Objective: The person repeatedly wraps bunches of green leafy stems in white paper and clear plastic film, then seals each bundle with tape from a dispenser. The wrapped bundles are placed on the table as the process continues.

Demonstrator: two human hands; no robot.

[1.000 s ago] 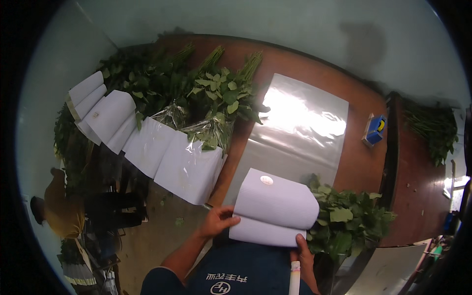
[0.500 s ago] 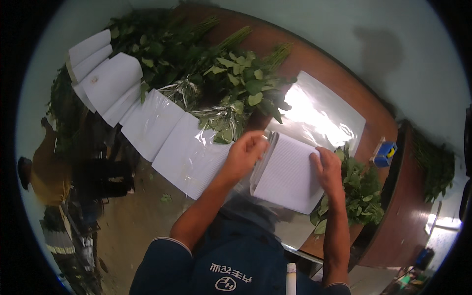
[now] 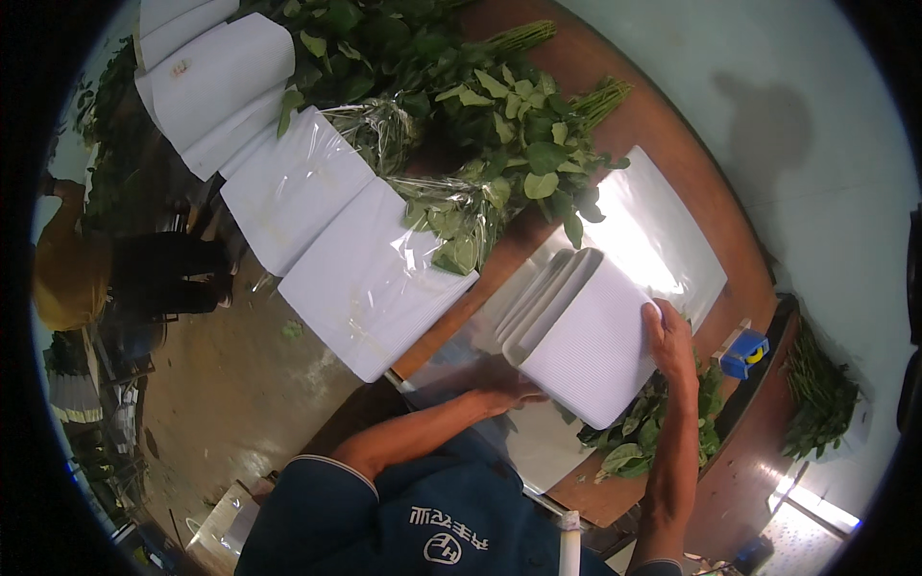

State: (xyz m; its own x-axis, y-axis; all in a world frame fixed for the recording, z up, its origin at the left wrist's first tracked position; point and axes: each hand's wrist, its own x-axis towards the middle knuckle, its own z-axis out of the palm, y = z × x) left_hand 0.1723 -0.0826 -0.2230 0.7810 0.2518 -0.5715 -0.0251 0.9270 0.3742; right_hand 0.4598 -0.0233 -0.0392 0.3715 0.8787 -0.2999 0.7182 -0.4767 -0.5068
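Observation:
My right hand [image 3: 671, 338] grips the right edge of a white corrugated paper wrap [image 3: 588, 336], thumb on top. The wrap is folded in several layers at its left side, and whatever lies inside is hidden. Green leafy stems [image 3: 663, 422] stick out beside it, beneath my right forearm. At the wrap's lower left corner is my left hand [image 3: 511, 396], low against a clear plastic sheet [image 3: 451, 370]; its fingers are mostly hidden. Under the wrap lies a shiny film sheet [image 3: 687, 235] on the brown table.
Finished-looking white paper-wrapped bunches [image 3: 370, 278] line the table's left side, their leafy stems [image 3: 523, 144] pointing to the back. A blue tape dispenser [image 3: 742, 353] stands at the right edge. Another leafy bunch [image 3: 818, 403] is beyond it. A person [image 3: 86, 259] stands at far left.
My left hand has moved down from the wrap's upper left edge to its lower left corner. My right hand still holds the right edge; the wrap's left folds have spread. The view has shifted.

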